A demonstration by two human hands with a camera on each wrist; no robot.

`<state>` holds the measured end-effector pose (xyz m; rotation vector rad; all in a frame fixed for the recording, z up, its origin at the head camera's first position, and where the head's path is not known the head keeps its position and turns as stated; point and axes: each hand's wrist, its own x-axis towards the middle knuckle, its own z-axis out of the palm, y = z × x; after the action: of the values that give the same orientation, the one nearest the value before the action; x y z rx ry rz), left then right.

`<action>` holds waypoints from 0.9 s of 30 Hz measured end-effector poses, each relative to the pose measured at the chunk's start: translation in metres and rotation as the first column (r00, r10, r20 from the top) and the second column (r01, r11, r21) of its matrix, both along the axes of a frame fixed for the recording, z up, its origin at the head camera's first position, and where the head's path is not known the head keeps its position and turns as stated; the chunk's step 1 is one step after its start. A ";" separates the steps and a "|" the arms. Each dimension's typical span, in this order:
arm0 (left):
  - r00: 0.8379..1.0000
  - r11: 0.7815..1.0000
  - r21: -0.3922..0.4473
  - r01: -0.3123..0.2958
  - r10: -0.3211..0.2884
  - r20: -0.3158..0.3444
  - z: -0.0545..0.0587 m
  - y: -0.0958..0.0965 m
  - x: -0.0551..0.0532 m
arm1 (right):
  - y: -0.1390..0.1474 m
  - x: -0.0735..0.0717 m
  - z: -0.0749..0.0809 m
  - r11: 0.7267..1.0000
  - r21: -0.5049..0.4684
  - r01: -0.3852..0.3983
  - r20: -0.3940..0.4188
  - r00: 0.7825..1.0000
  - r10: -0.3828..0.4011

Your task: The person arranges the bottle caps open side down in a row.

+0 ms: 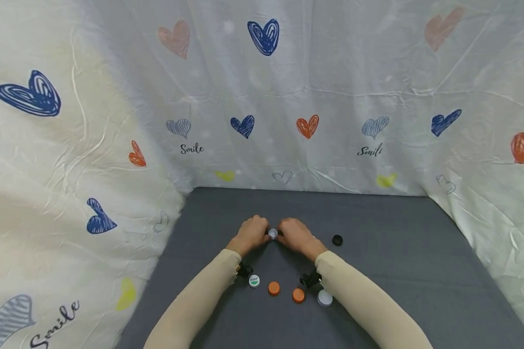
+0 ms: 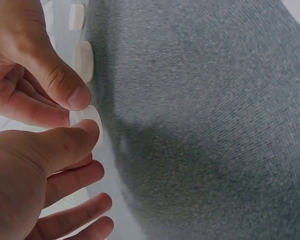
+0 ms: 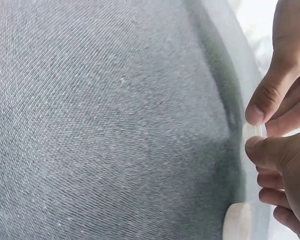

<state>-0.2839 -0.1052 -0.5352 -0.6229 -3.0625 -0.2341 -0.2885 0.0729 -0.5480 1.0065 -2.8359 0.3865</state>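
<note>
Both hands meet at a small white round cap (image 1: pixel 272 234) near the middle of the grey table. My left hand (image 1: pixel 251 234) pinches its left side, and my right hand (image 1: pixel 297 235) pinches the right side. In the left wrist view the left thumb lies over the cap's face, with the other fingers loosely spread below. Seen from the right wrist, both thumb tips press on the white cap (image 3: pixel 250 131) almost side by side, which hides much of it.
A black cap (image 1: pixel 337 240) lies to the right. Nearer me are a white cap with a green mark (image 1: pixel 254 281), two orange caps (image 1: pixel 273 289) and a larger white cap (image 1: pixel 325 298). A heart-printed curtain (image 1: pixel 279 97) hangs behind the grey tabletop (image 1: pixel 401 252).
</note>
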 end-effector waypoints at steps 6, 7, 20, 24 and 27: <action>1.000 1.000 0.015 0.002 -0.001 -0.027 0.013 -0.002 0.006 | 0.004 0.003 0.008 1.000 -0.019 -0.020 -0.043 0.999 0.019; 1.000 1.000 0.016 0.005 -0.005 -0.031 0.016 -0.002 0.007 | 0.004 0.003 0.009 0.999 -0.022 -0.023 -0.052 0.998 0.022; 0.980 0.997 0.024 0.078 -0.073 -0.184 0.042 -0.009 0.029 | 0.011 0.027 0.047 0.995 -0.094 -0.043 -0.120 0.992 0.032; 0.971 0.992 0.044 0.115 -0.103 -0.214 0.051 -0.011 0.038 | 0.014 0.036 0.059 0.992 -0.113 -0.051 -0.128 0.991 0.036; 0.961 0.988 0.053 0.142 -0.125 -0.247 0.059 -0.013 0.045 | 0.016 0.041 0.065 0.993 -0.107 -0.056 -0.151 0.988 0.039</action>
<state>-0.2386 -0.1181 -0.4767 -0.7908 -2.7692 -0.2455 -0.2473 0.0891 -0.4832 1.0367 -2.6312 0.4480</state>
